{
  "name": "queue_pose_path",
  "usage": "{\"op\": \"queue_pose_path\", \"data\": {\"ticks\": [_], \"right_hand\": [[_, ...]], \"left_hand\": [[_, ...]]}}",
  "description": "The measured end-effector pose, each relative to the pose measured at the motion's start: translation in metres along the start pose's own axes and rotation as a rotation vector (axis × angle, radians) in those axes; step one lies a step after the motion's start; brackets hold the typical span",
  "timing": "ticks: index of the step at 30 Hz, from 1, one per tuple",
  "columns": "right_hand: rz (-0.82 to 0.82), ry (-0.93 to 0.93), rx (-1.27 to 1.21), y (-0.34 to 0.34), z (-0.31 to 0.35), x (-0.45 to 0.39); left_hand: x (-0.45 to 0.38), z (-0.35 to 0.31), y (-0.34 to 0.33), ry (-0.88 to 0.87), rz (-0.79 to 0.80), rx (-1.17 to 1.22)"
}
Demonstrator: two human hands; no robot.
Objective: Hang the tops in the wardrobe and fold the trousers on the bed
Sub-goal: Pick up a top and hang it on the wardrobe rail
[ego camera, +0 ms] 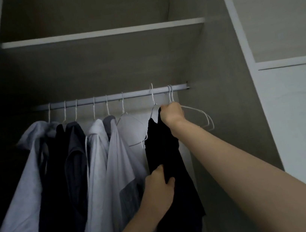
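Note:
A black top hangs from a white wire hanger whose hook is at the wardrobe rail, right of the middle. My right hand grips the top's shoulder at the neck of that hanger. Lower down, my left hand pinches the black fabric along its left edge. The bed and the trousers are out of view.
Several shirts, pale and dark, hang on the left of the rail. An empty white hanger hangs between them and the black top, and two more empty hangers at the rail's right end. A shelf spans above.

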State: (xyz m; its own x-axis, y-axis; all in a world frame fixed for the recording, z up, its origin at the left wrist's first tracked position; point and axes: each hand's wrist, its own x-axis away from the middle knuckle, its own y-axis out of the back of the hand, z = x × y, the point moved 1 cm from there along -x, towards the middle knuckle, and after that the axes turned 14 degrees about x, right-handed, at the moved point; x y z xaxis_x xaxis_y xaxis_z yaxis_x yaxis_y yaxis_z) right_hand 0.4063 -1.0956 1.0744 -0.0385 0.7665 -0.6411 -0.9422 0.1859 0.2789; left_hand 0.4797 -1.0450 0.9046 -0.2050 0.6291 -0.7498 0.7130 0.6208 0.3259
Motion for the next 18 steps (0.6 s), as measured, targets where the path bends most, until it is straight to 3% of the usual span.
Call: {"op": "queue_pose_path", "data": {"ticks": [6, 18], "right_hand": [[-0.011, 0.081, 0.022, -0.041, -0.008, -0.057], [0.049, 0.180, 0.042, -0.076, -0.033, -0.066]], "left_hand": [[-0.053, 0.043, 0.002, 0.072, -0.097, 0.013], [-0.052, 0.071, -0.001, 0.066, -0.053, -0.141]]}}
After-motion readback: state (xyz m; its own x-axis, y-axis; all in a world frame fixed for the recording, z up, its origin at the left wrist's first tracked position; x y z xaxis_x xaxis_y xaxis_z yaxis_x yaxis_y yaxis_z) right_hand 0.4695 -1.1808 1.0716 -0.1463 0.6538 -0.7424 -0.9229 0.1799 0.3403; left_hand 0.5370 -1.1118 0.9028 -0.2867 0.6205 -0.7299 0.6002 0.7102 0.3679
